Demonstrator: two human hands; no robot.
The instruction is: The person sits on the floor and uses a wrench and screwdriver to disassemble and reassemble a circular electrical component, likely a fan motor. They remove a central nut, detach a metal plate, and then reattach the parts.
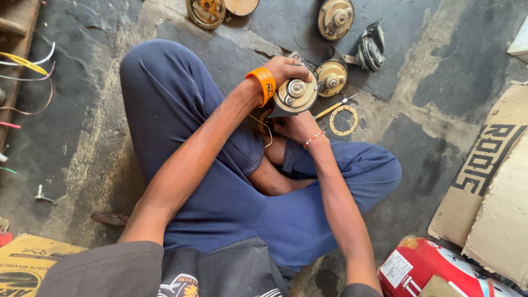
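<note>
Cracked concrete floor; both hands' fingers grip a round metal horn disc [296, 94].

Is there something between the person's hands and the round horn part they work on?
No. The left hand grips the round horn directly from above, and the right hand touches it from below. Nothing visible lies between.

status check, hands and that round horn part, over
Left hand grips round metal horn disc from above. Right hand supports it below. Screwdriver and ring gasket on floor beside; nothing obstructing.
</note>
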